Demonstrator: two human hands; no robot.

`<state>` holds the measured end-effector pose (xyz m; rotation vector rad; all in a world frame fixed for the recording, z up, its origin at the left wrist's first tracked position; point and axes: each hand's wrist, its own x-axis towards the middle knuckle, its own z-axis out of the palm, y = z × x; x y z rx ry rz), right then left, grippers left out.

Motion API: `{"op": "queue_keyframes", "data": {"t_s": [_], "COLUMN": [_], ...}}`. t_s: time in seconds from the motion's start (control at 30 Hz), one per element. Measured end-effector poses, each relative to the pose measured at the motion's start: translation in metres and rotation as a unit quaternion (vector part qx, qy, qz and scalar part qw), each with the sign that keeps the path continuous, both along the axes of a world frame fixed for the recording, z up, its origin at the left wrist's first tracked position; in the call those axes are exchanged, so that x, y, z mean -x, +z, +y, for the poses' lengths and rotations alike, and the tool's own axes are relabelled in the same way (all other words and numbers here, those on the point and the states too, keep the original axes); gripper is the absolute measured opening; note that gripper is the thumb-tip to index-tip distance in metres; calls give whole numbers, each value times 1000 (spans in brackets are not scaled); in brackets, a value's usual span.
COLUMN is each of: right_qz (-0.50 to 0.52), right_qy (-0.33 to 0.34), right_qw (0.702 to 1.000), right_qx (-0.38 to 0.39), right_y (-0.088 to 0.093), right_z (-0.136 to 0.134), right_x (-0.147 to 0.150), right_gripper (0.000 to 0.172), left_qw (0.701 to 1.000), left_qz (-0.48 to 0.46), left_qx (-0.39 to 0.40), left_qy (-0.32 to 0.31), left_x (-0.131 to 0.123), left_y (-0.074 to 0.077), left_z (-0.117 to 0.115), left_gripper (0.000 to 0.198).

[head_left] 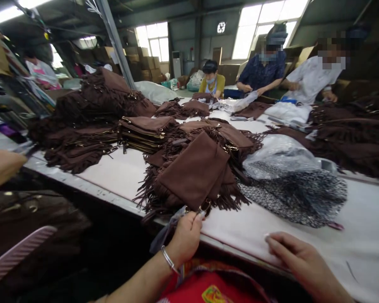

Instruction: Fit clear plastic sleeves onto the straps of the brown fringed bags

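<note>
In the view from the head-worn camera, a person in a red garment [205, 286] sat or stood close against the edge of a long white-topped worktable [107, 168]. The left hand [188, 233], a silver-toned bangle [169, 259] at its wrist, pinched metal hardware [201, 209] at the near corner of a dark brown pouch [196, 168]. The pouch lay tilted corner-down near the table's front edge, on top of brown fringed pieces [154, 185]. Translucent grey wrapping [166, 233] hung beside the left hand. The right hand [298, 256] was poised over the table to the right, well apart from the pouch, its fingers curled and thumb and forefinger narrowly set; whether they gripped anything could not be told.

To the right of the pouch lay black-and-white speckled material [303, 195] with clear plastic [278, 151] over its far part. Behind and to the left, a neat stack of brown zippered pouches [143, 141] stood beside a tall heap of fringed brown bags [104, 92]. More brown goods [360, 134] were piled at the table's right side. Across the table, a co-worker in a dark shirt [262, 69] handled a clear plastic bag [248, 101], between colleagues in a yellow top [219, 84] and a white shirt [316, 78].
</note>
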<state>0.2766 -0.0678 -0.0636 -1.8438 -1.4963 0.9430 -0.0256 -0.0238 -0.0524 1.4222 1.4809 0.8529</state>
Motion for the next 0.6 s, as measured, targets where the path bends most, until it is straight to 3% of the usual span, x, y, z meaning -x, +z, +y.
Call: {"op": "queue_keyframes", "data": {"t_s": [0.07,0.17,0.23,0.37,0.6], "right_qz": [48,96,118,113,71], "right_qy": [108,173,197,210,176], "right_qw": [993,980,973,971,982], "right_qx": [26,19,3,-7,10], "right_y": [21,41,44,34,19], "right_z": [9,31,44,60,67], "right_x": [51,107,130,152,152], "right_gripper": [32,31,28,22,27], "left_qw": [1000,997,993,983,972], "left_qz": [17,48,76,133,179], "left_qx": [-22,-60,-86,-121,-134], "left_qy": [-13,-29,-37,-49,-72], "left_x": [-2,-3,-1,6,7], "left_y": [3,5,3,-5,-11], "left_z": [-3,-7,-10,-14,-15], "left_gripper": [33,32,30,28,27]}}
